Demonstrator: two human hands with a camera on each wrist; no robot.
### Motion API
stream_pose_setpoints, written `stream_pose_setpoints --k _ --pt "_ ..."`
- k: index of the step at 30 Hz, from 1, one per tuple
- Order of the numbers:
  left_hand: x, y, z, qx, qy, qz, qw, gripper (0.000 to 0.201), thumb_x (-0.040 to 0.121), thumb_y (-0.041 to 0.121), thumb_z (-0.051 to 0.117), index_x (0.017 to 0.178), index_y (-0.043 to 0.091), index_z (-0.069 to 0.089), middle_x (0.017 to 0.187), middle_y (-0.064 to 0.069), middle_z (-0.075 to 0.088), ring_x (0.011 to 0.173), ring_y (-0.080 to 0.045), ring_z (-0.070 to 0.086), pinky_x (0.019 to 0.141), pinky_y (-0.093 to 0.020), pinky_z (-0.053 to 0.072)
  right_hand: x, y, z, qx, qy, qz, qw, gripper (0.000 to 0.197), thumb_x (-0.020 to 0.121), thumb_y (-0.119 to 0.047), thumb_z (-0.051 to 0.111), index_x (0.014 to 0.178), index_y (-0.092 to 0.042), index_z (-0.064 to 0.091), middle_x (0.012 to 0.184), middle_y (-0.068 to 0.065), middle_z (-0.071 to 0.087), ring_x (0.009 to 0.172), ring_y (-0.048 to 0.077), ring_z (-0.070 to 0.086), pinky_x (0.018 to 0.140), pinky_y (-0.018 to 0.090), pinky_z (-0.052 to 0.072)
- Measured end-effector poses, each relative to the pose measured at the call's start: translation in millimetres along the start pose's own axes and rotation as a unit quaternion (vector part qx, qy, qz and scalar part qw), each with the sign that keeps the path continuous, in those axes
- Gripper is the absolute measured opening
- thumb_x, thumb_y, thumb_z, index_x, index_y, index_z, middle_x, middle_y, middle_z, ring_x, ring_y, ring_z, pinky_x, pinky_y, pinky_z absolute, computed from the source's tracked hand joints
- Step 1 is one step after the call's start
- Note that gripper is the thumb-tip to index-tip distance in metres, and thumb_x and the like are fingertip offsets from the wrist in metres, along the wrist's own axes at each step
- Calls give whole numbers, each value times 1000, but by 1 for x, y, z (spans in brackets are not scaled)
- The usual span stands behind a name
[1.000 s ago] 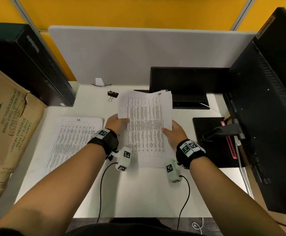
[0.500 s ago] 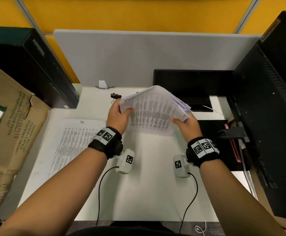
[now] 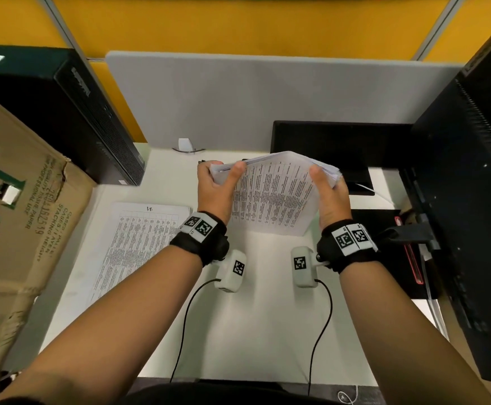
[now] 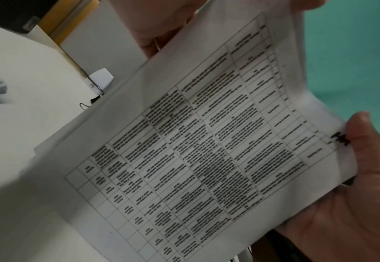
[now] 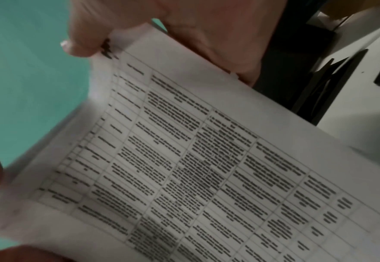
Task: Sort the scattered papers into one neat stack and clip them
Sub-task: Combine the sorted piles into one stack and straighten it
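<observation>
I hold a stack of printed table sheets (image 3: pixel 273 197) upright over the middle of the white desk (image 3: pixel 253 317), its lower edge down at the desktop. My left hand (image 3: pixel 218 185) grips the top left corner, thumb in front. My right hand (image 3: pixel 330 194) grips the top right corner the same way. The wrist views show the stack (image 4: pixel 206 159) (image 5: pixel 206 168) close up, between the left hand (image 4: pixel 162 26) and the right hand (image 5: pixel 195 35). One more printed sheet (image 3: pixel 145 244) lies flat on the desk to the left. A black binder clip (image 4: pixel 86 104) sits on the desk behind the stack.
A cardboard box (image 3: pixel 19 214) and a black computer tower (image 3: pixel 63 112) stand on the left. A large black monitor (image 3: pixel 472 200) fills the right side, with a black pad (image 3: pixel 384 226) below it. A grey partition (image 3: pixel 267 97) closes the back.
The stack lay flat on the desk under both hands. It was lifted and tilted, and now stands upright, with both hands moved up to its top corners.
</observation>
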State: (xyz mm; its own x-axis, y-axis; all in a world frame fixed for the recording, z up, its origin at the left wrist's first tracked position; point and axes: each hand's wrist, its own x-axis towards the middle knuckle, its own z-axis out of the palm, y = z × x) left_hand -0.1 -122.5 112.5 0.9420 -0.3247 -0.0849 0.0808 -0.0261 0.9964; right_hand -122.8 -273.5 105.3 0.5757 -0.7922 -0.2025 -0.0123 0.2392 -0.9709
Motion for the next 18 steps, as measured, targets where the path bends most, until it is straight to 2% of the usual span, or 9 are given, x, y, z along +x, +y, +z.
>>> stream_pose_setpoints --k 3,5,7,9,12,13,14,16,18 --pt "0 3 3 -6 21 -7 1000 48 77 63 56 94 18 49 88 4 56 78 -9 54 74 -21 48 0 -5 7 -28 2 -32 999 19 94 -40 57 97 -22 52 85 -3 61 76 10 61 68 28 50" --pt "3 4 4 1 31 -15 999 45 87 58 49 95 14 53 91 3 59 85 -12 57 84 -28 47 1 -7 8 -37 18 -29 999 23 93 -46 56 92 -23 53 80 -5 61 73 10 61 67 28 51" --pt "4 7 2 7 36 -29 999 40 95 50 43 100 13 58 97 3 63 92 -7 60 87 -23 44 2 -9 8 -39 46 -25 998 23 91 -48 55 83 -26 54 75 -6 61 71 12 61 68 30 51" --pt "3 11 2 7 39 -35 999 32 100 43 39 89 20 60 91 7 62 85 1 58 82 -19 41 3 -10 7 -29 74 -29 996 26 90 -46 55 71 -28 52 70 -6 58 69 13 58 67 32 49" --pt "2 13 5 19 47 -51 997 52 101 44 33 114 1 61 121 -13 63 115 -22 57 104 -33 41 4 -8 10 -37 99 -42 993 36 94 -47 49 65 -26 50 67 -4 53 68 15 54 68 32 47" --pt "3 11 6 24 45 -55 997 56 100 47 31 114 1 61 119 -13 64 113 -24 57 104 -34 41 4 -8 12 -55 103 -49 992 39 95 -51 45 67 -24 52 67 -4 53 68 14 55 68 31 47" --pt "3 10 7 28 42 -53 997 57 100 50 30 101 3 62 104 -9 65 99 -21 59 96 -32 44 3 -7 13 -76 104 -57 990 43 95 -55 42 69 -23 52 68 -4 53 69 13 55 68 29 47" --pt "3 10 10 43 44 -51 997 51 98 53 30 75 10 43 76 -6 45 70 -15 44 70 -27 40 2 -8 16 -114 91 -75 986 48 93 -63 38 72 -23 53 70 -5 51 72 13 53 72 28 45" --pt "5 12 13 58 53 -53 996 51 98 54 31 65 16 31 66 -4 34 61 -15 34 58 -26 32 -1 -9 15 -125 57 -90 986 53 81 -75 44 76 -23 52 73 -6 51 73 11 53 70 25 45"
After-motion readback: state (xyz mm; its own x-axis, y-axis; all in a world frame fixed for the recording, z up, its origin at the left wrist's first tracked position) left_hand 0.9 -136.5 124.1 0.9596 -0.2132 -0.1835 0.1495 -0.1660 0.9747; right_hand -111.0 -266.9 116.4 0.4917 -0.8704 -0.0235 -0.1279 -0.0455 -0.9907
